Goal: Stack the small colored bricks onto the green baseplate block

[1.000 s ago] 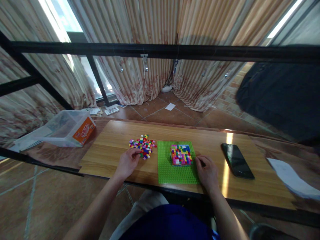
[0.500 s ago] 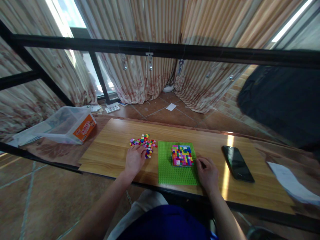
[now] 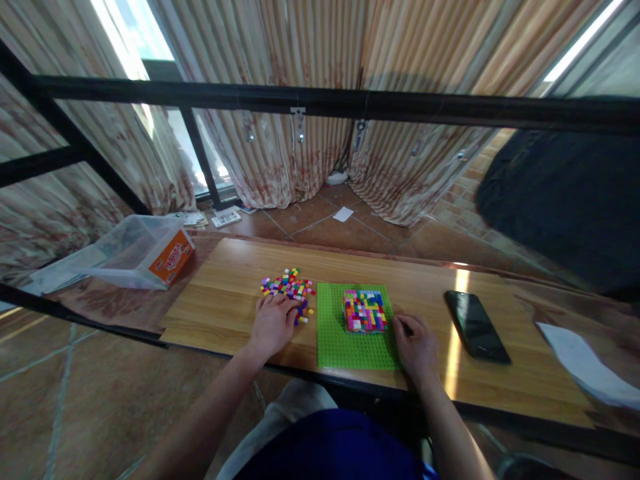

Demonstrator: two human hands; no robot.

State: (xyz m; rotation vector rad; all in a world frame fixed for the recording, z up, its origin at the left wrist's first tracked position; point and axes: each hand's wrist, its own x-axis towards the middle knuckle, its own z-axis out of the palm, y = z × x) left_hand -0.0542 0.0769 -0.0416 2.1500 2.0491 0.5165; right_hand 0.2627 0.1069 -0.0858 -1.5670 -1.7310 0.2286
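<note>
A heap of small loose toy bricks (image 3: 287, 283) in many colours lies on the wooden table. My left hand (image 3: 273, 325) rests at its near side, palm down with fingers reaching over some bricks; the fingertips are partly hidden. To the right lies a green studded baseplate (image 3: 335, 350). On it stands a square block of multicoloured bricks (image 3: 365, 311), packed tightly together. Beside the plate's right edge is my right hand (image 3: 417, 345), its fingers curled and thumb pressed to the index finger. Whatever may be in that pinch is too small to make out.
A black phone (image 3: 477, 327) lies right on the table (image 3: 215, 293), near a strip of sunlight. White paper (image 3: 583, 363) is farther right. At the left stands a clear plastic bin (image 3: 135, 257) with an orange label. A black metal bar (image 3: 320, 100) crosses before the curtains.
My left hand has shifted slightly right and nearer to me over the bricks, and a few bricks have spread toward the green plate. The right hand stays in place.
</note>
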